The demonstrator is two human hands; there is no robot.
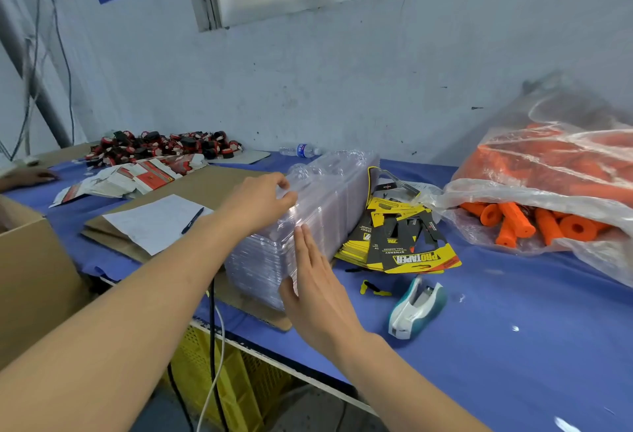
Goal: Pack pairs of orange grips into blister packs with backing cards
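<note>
A tall stack of clear blister packs (329,198) lies on the blue table (513,311). My left hand (263,200) pinches the top edge of the stack with thumb and fingers. Against the stack's near corner my right hand (317,289) presses flat, fingers straight. Just right of the stack lies a fanned pile of yellow and black backing cards (404,246). Many orange grips (520,221) spill from a clear plastic bag (555,171) at the right.
A white and teal tape dispenser (416,308) stands near the table's front edge. A paper sheet with a pen (191,221) lies on brown cardboard at left. A cardboard box (30,270) is at far left. Red and black parts (164,147) and a water bottle (301,150) sit at the back.
</note>
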